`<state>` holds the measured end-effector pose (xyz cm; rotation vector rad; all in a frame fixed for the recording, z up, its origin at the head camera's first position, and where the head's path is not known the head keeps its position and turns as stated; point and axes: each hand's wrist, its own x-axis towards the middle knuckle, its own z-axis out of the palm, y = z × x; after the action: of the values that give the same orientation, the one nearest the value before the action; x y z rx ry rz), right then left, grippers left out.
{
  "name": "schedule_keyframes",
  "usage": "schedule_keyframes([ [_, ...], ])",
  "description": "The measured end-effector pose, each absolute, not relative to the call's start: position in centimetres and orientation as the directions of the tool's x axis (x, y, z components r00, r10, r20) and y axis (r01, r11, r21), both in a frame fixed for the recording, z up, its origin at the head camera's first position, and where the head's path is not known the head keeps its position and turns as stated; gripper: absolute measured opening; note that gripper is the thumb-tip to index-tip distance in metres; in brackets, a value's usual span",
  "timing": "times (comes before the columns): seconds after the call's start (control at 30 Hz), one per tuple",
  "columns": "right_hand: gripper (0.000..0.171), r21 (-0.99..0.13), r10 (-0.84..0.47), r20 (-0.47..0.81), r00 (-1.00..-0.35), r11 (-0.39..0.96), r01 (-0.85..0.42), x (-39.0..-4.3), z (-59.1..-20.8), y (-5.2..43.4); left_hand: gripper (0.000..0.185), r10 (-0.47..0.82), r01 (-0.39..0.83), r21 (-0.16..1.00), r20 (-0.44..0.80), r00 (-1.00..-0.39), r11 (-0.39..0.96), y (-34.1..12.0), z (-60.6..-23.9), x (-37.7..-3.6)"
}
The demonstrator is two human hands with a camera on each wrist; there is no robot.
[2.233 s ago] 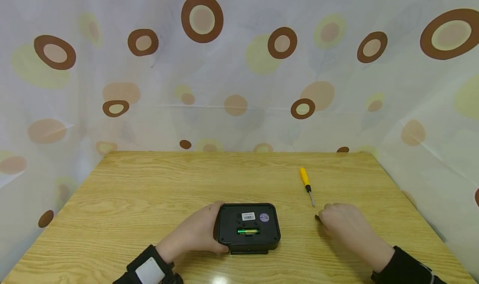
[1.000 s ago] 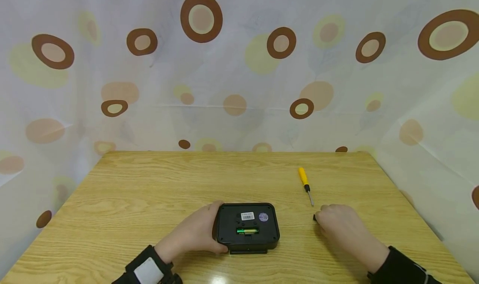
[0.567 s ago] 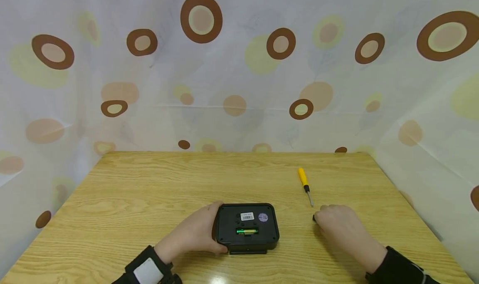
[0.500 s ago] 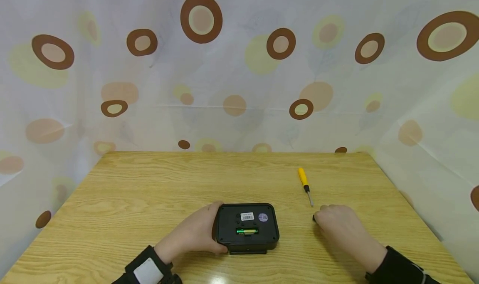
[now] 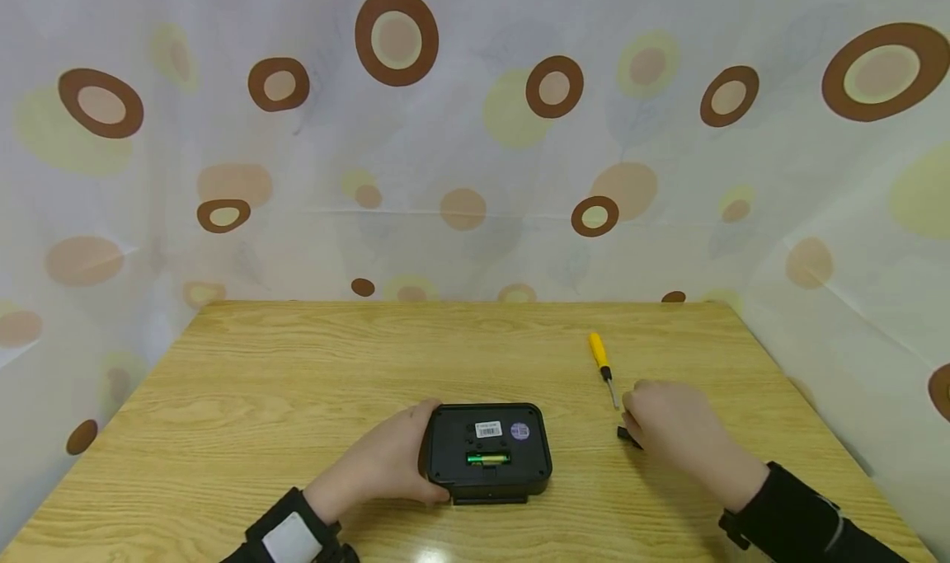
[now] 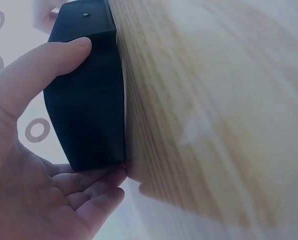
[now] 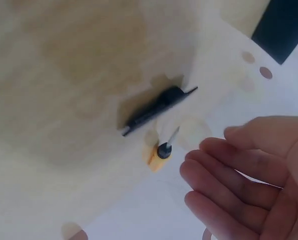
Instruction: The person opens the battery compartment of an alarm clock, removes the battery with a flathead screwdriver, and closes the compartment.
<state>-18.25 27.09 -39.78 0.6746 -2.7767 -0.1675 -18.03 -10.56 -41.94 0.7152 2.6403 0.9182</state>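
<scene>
Device held by L fingers | R fingers loosely curled nr blk pc | scrwdvr on tbl

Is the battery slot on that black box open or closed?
Open: the green battery shows uncovered in the black box.

Plastic case (matt, smooth)

Site presents as a curtained-off work station; the type of room beyond cannot be determined. A wood-grain tabletop is enclosed by a white curtain with brown rings and pastel spots, at 10, 12 and 2 o'clock. A yellow-handled screwdriver, at 1 o'clock, suits bench use.
</scene>
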Motion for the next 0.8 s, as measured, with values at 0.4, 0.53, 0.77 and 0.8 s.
schedule_keyframes([
  [0.4,0.03,0.078,-0.402,0.186,-0.897,0.916,-0.394,-22.7,-37.8,25.0,0.116,0.525,0.366,0.633,-0.076,-0.848,0.682,-10.8,-42.1,-18.1],
  [0.53,0.033,0.061,-0.357,0.06,-0.932,0.934,-0.353,-24.4,-36.9,24.6,0.117,0.526,0.364,0.638,-0.077,-0.847,0.679,-10.8,-42.2,-18.2],
  [0.77,0.038,0.032,-0.311,-0.085,-0.947,0.949,-0.314,-27.6,-36.1,25.4,0.116,0.531,0.367,0.647,-0.069,-0.845,0.668,-10.8,-42.2,-18.3],
  [0.8,0.038,0.027,-0.305,-0.106,-0.947,0.951,-0.309,-27.9,-36.0,25.6,0.116,0.53,0.367,0.646,-0.069,-0.845,0.669,-10.8,-42.2,-18.3],
])
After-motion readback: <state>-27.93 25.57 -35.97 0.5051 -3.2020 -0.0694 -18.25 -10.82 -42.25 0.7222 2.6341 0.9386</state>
